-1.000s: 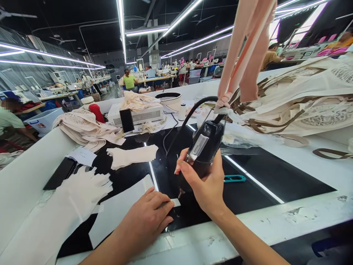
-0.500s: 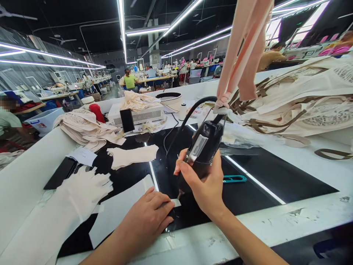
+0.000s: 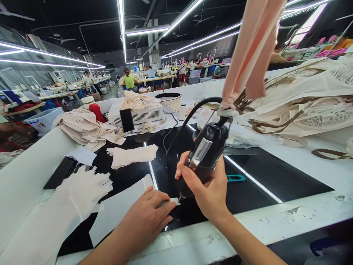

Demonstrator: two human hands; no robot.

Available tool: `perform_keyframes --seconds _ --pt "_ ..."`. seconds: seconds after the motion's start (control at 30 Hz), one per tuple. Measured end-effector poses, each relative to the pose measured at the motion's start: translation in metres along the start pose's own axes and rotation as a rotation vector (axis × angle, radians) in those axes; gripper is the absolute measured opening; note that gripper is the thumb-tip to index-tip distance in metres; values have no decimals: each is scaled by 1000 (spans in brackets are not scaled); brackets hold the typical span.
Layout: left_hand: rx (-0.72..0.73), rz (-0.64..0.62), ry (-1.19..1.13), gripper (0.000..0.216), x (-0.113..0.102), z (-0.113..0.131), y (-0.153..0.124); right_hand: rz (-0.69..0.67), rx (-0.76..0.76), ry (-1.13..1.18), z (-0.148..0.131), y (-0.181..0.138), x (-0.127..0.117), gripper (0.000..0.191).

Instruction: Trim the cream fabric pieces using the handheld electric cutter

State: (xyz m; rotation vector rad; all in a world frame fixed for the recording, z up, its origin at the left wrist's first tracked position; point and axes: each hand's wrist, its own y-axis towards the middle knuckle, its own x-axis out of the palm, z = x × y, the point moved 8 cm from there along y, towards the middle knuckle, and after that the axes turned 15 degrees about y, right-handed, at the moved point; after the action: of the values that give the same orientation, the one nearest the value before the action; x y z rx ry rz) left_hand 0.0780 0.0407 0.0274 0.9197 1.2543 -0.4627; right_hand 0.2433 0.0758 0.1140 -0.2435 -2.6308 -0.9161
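My right hand (image 3: 211, 189) is wrapped round a black corded hand tool (image 3: 209, 149) with a metal plate on its side. The tool leans to the right, its tip low beside a small white strip (image 3: 174, 201). That strip pokes out from under the fingertips of my left hand (image 3: 149, 215), which pinch it against the glossy black work surface (image 3: 190, 211). Pink fabric bands (image 3: 249, 55) are knotted at the tool's top, by its black cord (image 3: 190, 114). Beneath and left of my left hand lies a pale flat panel (image 3: 118, 211).
Fanned white pieces (image 3: 79, 191) and a folded pale piece (image 3: 132, 155) lie left. A phone (image 3: 127, 120) leans against a white box (image 3: 149, 113) behind. Beyond my right hand is a teal tool handle (image 3: 235, 178). Cream garments (image 3: 303, 106) with brown straps are heaped right.
My right hand and the tool have shifted slightly to the right, and the pink bands have swung right with them. My left hand has barely moved; the white strip's visible end looks tilted now.
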Motion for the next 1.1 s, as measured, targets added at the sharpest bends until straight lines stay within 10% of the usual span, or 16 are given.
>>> perform_keyframes --seconds 1.1 --pt "15 172 11 20 -10 -18 -2 36 -49 38 -7 -1 -12 32"
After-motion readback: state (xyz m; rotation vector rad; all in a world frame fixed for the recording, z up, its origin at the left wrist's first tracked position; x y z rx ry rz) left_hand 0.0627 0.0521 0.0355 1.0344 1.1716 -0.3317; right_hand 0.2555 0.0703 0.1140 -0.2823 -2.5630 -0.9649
